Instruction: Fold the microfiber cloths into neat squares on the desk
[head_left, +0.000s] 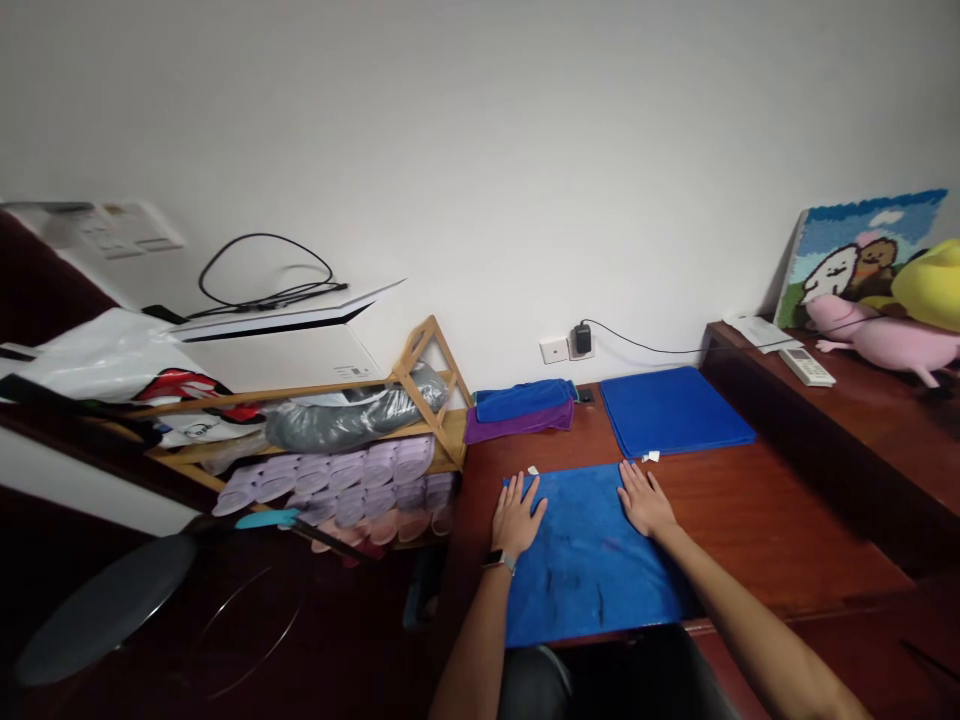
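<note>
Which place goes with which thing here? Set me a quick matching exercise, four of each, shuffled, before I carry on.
Things:
1. left hand
2. right hand
3. black plug
4. purple cloth

Places:
A. under a folded blue bundle
B. far right corner of the spread blue cloth
C. at the wall
D. that spread cloth's far left corner

Pairs: 1-D, 2-B, 3-C, 4-A

Legible text: none. White box [277,358]: small printed label [351,371] at its lower right, print too small to read. White plastic bag [105,355]: red and dark printed marks, no wording made out. Spread blue cloth [581,560] and folded blue cloth [671,410]: one white tag each at the edge, lettering unresolved. Remote control [807,367]: key markings unreadable.
</note>
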